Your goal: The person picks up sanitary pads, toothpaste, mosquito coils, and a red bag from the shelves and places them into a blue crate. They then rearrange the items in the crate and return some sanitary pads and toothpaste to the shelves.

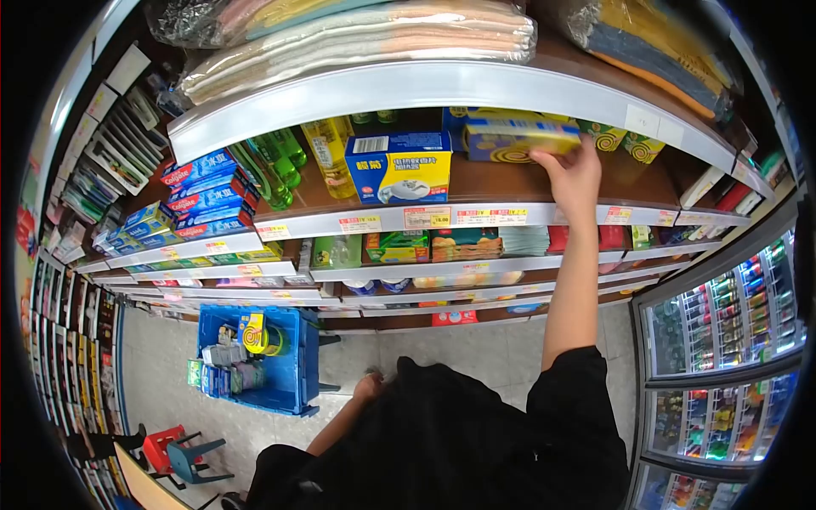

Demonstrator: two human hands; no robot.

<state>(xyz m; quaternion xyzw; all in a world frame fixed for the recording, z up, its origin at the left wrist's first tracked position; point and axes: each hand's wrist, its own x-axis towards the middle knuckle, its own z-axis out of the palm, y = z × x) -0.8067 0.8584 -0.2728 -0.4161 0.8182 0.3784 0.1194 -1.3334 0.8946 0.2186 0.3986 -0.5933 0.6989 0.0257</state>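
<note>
On the upper shelf, my right hand point(571, 170) grips the right end of a blue and yellow box point(518, 138) with a spiral print; the box is slightly blurred. More yellow-green boxes point(642, 148) with spirals stand just to its right. Left of the held box is a blue and yellow carton point(398, 168) with a white device pictured on it. My left hand point(368, 387) hangs low near my body, its fingers curled and partly dark, and whether it holds anything is too small to tell.
A blue crate point(308, 365) with mixed goods stands on the floor at left, near red point(161, 448) and dark teal point(191, 459) stools. Toothpaste boxes point(204, 202) and green bottles point(285, 161) line the shelf. Wrapped towels point(365, 51) lie above. Drink coolers point(722, 314) stand at right.
</note>
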